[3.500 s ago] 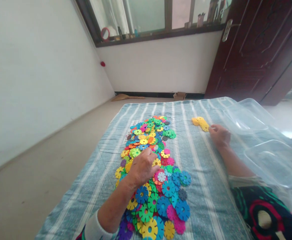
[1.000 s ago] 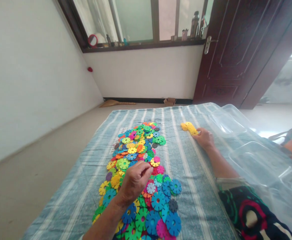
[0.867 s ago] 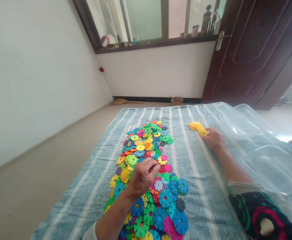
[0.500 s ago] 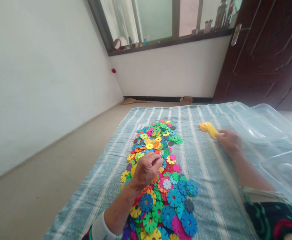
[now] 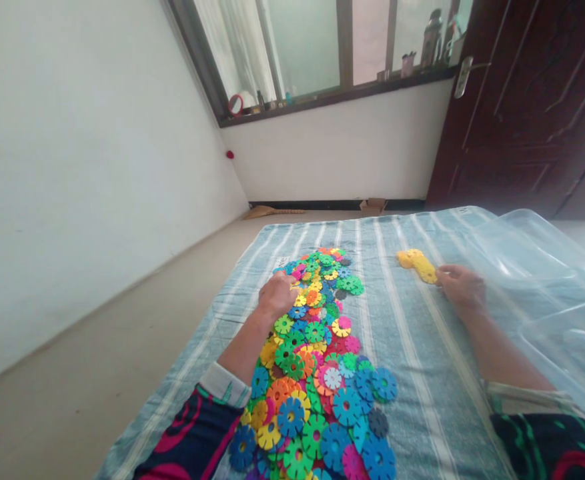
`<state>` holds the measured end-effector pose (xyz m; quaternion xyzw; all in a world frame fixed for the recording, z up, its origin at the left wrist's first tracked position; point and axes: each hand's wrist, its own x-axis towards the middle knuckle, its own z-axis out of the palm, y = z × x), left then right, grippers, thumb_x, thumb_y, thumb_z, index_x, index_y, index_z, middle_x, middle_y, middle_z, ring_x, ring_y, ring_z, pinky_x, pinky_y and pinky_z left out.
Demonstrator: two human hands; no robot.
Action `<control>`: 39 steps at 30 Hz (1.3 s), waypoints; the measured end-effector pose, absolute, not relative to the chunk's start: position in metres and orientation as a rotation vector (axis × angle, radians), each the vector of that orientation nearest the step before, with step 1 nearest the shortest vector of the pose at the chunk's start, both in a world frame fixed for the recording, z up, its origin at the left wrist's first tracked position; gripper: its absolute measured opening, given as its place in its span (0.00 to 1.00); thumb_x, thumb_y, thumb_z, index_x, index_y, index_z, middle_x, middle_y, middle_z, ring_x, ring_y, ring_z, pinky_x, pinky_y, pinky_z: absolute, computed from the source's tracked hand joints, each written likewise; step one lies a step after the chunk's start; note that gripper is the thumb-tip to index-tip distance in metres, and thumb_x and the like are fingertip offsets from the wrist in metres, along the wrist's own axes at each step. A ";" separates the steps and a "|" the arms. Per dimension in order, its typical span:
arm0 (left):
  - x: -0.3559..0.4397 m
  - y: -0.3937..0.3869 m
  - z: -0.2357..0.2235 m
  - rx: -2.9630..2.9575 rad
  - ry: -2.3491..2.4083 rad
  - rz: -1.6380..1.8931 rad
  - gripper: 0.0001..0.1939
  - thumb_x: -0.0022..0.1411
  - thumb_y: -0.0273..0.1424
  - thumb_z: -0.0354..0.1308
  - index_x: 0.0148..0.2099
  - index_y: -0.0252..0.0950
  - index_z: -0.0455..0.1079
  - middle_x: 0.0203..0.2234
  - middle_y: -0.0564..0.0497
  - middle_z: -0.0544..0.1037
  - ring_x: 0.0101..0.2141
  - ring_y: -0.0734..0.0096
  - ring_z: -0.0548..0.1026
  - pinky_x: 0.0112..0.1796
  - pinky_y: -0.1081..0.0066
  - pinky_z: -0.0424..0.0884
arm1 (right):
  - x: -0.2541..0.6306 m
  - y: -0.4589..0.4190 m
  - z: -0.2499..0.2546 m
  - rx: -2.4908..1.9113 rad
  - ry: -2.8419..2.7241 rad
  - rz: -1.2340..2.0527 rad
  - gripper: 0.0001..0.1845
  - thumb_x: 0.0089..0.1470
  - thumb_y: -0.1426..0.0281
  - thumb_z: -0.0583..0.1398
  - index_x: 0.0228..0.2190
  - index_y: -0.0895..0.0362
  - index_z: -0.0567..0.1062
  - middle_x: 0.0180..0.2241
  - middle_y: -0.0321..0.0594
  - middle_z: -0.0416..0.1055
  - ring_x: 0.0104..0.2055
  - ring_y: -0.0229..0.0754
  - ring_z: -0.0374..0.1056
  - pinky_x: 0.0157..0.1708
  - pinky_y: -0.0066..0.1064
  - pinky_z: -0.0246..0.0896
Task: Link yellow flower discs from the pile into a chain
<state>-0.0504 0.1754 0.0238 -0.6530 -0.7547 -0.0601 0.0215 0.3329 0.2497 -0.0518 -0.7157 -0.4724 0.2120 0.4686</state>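
Observation:
Many notched plastic discs in several colours lie in a long heap on a striped cloth. My left hand is over the left edge of the heap's far half. Its fingers are curled in among yellow and pink discs, and their tips are partly hidden, so what they pinch does not show clearly. Off to the right, my right hand rests low on the cloth with thumb and fingertips closed at the near end of a short overlapping row of yellow notched discs.
Clear plastic tubs stand on the right of the striped cloth, beyond and beside my right forearm. A white wall rises at the left past a strip of floor. A dark red door is at the far right.
My left hand has moved away from me and slightly left, from above the middle of the heap down to its far left edge. The right hand stays by the yellow discs.

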 end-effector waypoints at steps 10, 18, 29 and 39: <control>-0.052 0.194 0.026 -2.087 -2.436 0.004 0.08 0.51 0.29 0.59 0.34 0.38 0.77 0.38 0.46 0.78 0.44 0.59 0.75 0.41 0.70 0.68 | 0.334 0.255 -0.059 -1.777 -1.239 0.477 0.18 0.38 0.59 0.56 0.28 0.56 0.78 0.16 0.36 0.70 0.22 0.43 0.66 0.30 0.36 0.58; -0.066 0.205 0.019 -2.084 -2.537 -0.174 0.04 0.42 0.25 0.60 0.25 0.37 0.73 0.22 0.54 0.74 0.28 0.68 0.73 0.26 0.74 0.61 | 0.336 0.256 -0.061 -1.775 -1.253 0.455 0.19 0.39 0.59 0.55 0.28 0.56 0.78 0.18 0.38 0.71 0.24 0.45 0.66 0.32 0.36 0.57; -0.090 0.211 0.024 -2.048 -2.613 -0.599 0.06 0.44 0.28 0.58 0.28 0.33 0.74 0.18 0.55 0.73 0.23 0.75 0.70 0.25 0.77 0.62 | 0.334 0.255 -0.060 -1.806 -1.236 0.488 0.19 0.39 0.60 0.55 0.30 0.57 0.79 0.20 0.37 0.72 0.25 0.44 0.67 0.31 0.35 0.58; -0.086 0.205 0.014 -2.116 -2.580 -0.427 0.04 0.41 0.25 0.60 0.25 0.35 0.74 0.17 0.57 0.71 0.25 0.72 0.71 0.26 0.76 0.62 | 0.337 0.259 -0.065 -1.807 -1.267 0.456 0.20 0.39 0.59 0.55 0.30 0.57 0.80 0.18 0.37 0.71 0.25 0.44 0.66 0.31 0.35 0.58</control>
